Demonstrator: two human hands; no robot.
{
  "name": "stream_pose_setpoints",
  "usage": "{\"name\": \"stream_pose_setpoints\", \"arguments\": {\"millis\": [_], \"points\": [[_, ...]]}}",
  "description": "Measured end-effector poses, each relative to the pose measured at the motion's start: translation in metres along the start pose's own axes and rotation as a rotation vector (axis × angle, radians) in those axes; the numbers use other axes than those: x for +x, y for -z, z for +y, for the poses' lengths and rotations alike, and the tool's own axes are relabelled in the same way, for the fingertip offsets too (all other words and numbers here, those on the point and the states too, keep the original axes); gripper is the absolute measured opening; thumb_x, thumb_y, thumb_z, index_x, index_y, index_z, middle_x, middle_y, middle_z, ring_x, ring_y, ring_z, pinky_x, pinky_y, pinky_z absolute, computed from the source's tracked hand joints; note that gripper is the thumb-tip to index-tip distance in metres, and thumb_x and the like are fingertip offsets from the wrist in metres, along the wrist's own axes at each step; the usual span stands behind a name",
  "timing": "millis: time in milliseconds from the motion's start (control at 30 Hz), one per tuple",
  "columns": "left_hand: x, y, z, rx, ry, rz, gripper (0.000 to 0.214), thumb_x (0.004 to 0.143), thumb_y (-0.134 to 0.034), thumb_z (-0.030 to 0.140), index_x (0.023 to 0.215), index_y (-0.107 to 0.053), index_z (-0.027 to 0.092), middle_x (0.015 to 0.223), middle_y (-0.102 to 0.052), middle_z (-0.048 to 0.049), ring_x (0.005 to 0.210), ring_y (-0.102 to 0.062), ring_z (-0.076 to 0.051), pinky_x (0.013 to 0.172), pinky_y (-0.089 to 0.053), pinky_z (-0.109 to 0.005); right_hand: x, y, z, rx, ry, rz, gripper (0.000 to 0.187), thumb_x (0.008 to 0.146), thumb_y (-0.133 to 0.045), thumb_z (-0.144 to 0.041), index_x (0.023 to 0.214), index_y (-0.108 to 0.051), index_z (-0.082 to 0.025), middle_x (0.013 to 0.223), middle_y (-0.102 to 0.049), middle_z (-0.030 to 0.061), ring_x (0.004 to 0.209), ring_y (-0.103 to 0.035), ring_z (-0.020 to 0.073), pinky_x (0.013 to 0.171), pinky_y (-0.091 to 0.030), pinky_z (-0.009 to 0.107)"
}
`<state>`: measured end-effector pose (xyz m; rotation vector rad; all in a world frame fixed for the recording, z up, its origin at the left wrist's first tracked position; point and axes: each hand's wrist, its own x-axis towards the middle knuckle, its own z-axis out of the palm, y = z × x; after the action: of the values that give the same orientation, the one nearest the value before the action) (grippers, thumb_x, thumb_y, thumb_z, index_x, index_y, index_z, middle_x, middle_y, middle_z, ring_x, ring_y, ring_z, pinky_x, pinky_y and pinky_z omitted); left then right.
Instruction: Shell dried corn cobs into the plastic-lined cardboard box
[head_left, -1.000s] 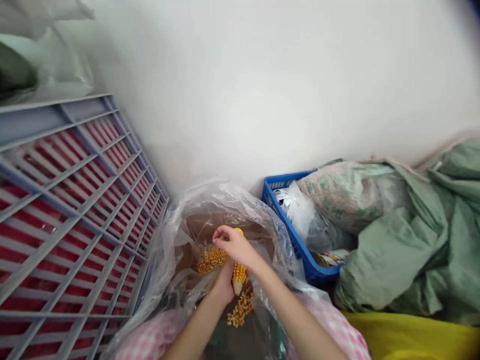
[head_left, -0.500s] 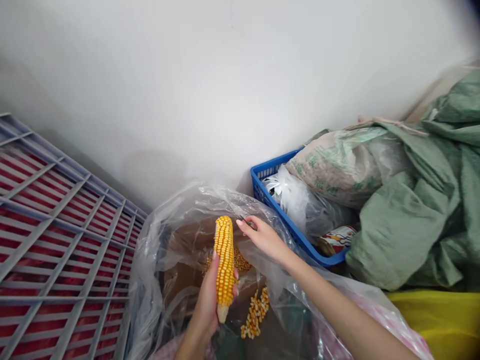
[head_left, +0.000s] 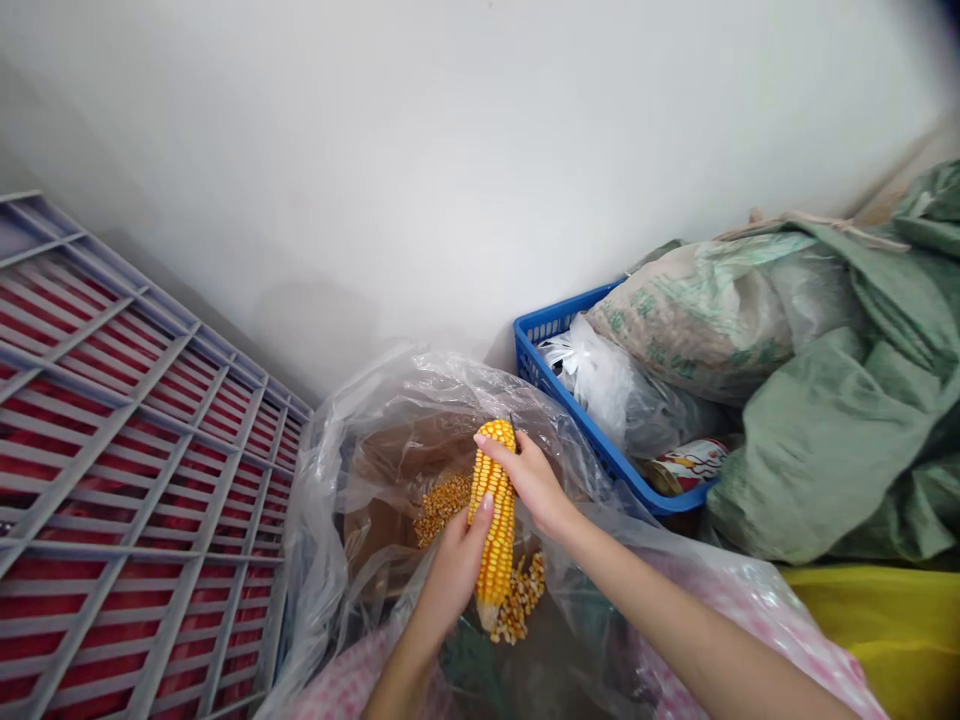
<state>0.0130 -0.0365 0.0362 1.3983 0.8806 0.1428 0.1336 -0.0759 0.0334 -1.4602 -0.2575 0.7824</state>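
Observation:
My left hand (head_left: 450,575) grips the lower half of a yellow ear of dried corn (head_left: 495,520), which stands nearly upright. My right hand (head_left: 529,480) rests on the ear's upper end. A thin dark pointed tool (head_left: 513,420) shows at my right fingertips, mostly hidden. Below both hands, loose corn kernels (head_left: 442,508) lie in a heap on brown cardboard inside a clear plastic bag (head_left: 322,520). A second heap of kernels (head_left: 523,598) lies just right of the ear's lower tip.
A red and grey plastic crate (head_left: 135,480) leans at the left, beside a white wall (head_left: 480,150). To the right are a blue basket (head_left: 555,330) holding white plastic and stuffed green woven sacks (head_left: 825,450). A yellow cloth (head_left: 877,630) lies at the lower right.
My right hand has moved from beside the ear onto its upper end. The ear has shifted right and tilts slightly differently in my left hand.

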Motion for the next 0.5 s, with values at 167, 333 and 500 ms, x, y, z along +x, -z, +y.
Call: {"name": "stream_pose_setpoints", "arguments": {"millis": [167,333,500], "points": [[-0.004,0.003,0.007,-0.074,-0.013,-0.022,0.058,0.071,-0.046,0.063,0.094,-0.063,0.012,0.086,-0.067,-0.0082,0.084,-0.058,-0.021,0.074,-0.043,-0.028,-0.001,-0.007,-0.002,-0.084,0.074,0.022,0.044,0.061,-0.060,-0.056,0.086,-0.056,-0.019,0.081,-0.062,0.0027,0.073,-0.055,0.0167,0.064,-0.039,0.027],[-0.006,0.015,0.012,-0.127,0.005,0.045,0.053,0.065,-0.056,0.059,0.087,-0.065,0.011,0.082,-0.068,-0.0086,0.086,-0.060,-0.023,0.069,-0.046,-0.028,-0.006,-0.020,-0.014,0.000,0.065,0.000,0.043,0.063,-0.059,-0.054,0.089,-0.055,-0.020,0.085,-0.062,0.0023,0.073,-0.055,0.0163,0.065,-0.041,0.027],[0.000,0.020,0.007,-0.337,0.055,0.059,0.054,0.070,-0.052,0.059,0.099,-0.063,0.015,0.095,-0.067,-0.0092,0.099,-0.058,-0.023,0.080,-0.047,-0.028,-0.006,-0.034,-0.008,0.176,-0.050,0.000,0.041,0.065,-0.058,-0.051,0.092,-0.053,-0.020,0.088,-0.062,0.0034,0.076,-0.057,0.0163,0.065,-0.043,0.027]]}}
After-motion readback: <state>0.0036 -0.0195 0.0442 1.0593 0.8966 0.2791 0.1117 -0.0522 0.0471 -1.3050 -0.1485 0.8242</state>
